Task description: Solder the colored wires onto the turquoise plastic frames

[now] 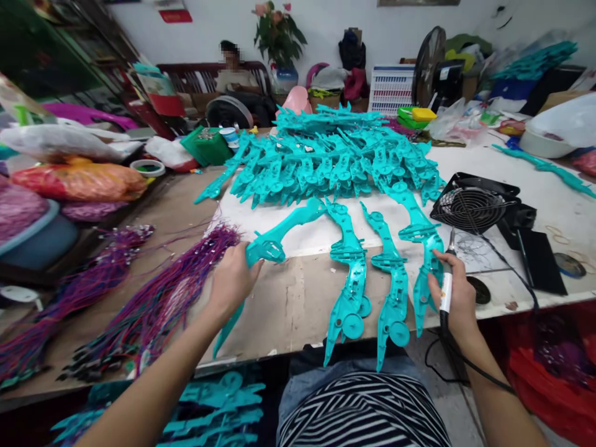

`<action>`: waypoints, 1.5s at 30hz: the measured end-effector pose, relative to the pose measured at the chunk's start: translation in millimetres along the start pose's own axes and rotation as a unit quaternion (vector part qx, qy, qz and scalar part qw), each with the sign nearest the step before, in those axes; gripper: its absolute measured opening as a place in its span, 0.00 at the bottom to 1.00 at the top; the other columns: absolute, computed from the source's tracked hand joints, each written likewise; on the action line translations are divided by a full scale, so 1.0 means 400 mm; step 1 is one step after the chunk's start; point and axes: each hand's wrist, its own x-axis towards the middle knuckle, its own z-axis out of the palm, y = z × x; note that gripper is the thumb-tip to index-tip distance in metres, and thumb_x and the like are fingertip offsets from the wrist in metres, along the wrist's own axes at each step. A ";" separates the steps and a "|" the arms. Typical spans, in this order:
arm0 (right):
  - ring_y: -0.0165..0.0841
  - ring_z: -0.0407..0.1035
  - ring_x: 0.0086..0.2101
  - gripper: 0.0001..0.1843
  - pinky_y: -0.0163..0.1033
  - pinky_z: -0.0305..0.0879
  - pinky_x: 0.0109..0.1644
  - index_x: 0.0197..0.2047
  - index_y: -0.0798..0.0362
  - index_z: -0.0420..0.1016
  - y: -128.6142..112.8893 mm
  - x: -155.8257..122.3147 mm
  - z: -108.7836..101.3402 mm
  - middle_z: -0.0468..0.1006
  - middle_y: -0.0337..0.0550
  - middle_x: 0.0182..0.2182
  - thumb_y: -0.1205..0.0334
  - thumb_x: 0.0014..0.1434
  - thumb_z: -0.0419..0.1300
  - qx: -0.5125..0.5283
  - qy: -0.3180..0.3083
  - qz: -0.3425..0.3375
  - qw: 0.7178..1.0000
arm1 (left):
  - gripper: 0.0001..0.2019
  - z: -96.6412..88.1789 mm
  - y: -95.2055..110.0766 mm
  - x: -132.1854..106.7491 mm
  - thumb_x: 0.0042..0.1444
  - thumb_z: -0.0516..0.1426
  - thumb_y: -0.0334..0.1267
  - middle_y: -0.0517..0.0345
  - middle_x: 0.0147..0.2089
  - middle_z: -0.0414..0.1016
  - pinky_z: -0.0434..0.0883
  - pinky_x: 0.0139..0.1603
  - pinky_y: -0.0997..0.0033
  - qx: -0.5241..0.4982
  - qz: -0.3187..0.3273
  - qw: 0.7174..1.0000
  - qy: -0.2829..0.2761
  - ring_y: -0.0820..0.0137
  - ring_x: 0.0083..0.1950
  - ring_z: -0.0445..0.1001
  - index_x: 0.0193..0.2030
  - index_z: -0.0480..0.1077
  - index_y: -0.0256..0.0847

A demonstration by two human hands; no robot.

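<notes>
Four long teal plastic parts lie in a row on the table's front edge. My left hand (231,277) is closed on the leftmost teal part (274,239), which lies slanted. My right hand (454,293) is wrapped round a soldering iron (446,292) with a white and black handle, its tip pointing up by the rightmost teal part (421,248), which my fingers touch. Two more teal parts (351,273) lie between my hands, their lower ends hanging over the edge. A big heap of the same teal parts (333,158) is piled behind them.
Bundles of purple wires (158,298) lie left of my left hand. A small black fan (470,208) and a black box stand at the right, with a cable running off the edge. Bags, a floor fan, crates and a seated person are at the back.
</notes>
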 end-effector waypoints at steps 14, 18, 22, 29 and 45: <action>0.45 0.74 0.45 0.24 0.50 0.70 0.46 0.55 0.53 0.69 0.097 -0.013 0.052 0.77 0.52 0.46 0.56 0.56 0.50 -0.014 -0.029 -0.063 0.998 | 0.25 0.052 0.102 -0.126 0.59 0.53 0.37 0.29 0.63 0.68 0.68 0.60 0.48 0.022 0.068 0.995 -0.076 0.45 0.63 0.69 0.61 0.65 0.28; 0.45 0.72 0.51 0.19 0.53 0.69 0.54 0.54 0.50 0.70 0.058 -0.014 0.060 0.77 0.53 0.50 0.56 0.60 0.52 -0.017 0.004 -0.107 0.994 | 0.21 0.093 0.171 -0.155 0.61 0.53 0.43 0.35 0.60 0.71 0.66 0.62 0.47 -0.103 0.081 0.991 0.019 0.48 0.62 0.68 0.57 0.70 0.35; 0.40 0.78 0.41 0.19 0.45 0.73 0.45 0.55 0.48 0.69 -0.044 -0.043 0.105 0.81 0.47 0.46 0.53 0.63 0.56 0.006 -0.090 -0.151 0.984 | 0.19 0.128 0.256 -0.207 0.60 0.54 0.42 0.47 0.44 0.79 0.74 0.48 0.61 -0.290 0.072 0.946 -0.125 0.62 0.44 0.77 0.56 0.70 0.37; 0.43 0.77 0.40 0.20 0.43 0.70 0.40 0.56 0.49 0.68 -0.166 -0.058 0.205 0.80 0.49 0.50 0.57 0.61 0.58 -0.070 -0.212 -0.196 0.955 | 0.26 0.169 0.349 -0.243 0.58 0.55 0.37 0.55 0.36 0.77 0.71 0.39 0.67 -0.378 -0.001 0.894 -0.242 0.65 0.35 0.75 0.63 0.64 0.35; 0.35 0.68 0.28 0.24 0.39 0.63 0.35 0.56 0.51 0.66 -0.118 -0.050 0.161 0.75 0.41 0.31 0.59 0.55 0.55 -0.011 -0.148 -0.088 0.985 | 0.18 0.113 0.217 -0.297 0.60 0.51 0.40 0.53 0.36 0.74 0.72 0.40 0.68 -0.392 -0.012 0.917 -0.071 0.67 0.36 0.73 0.52 0.76 0.38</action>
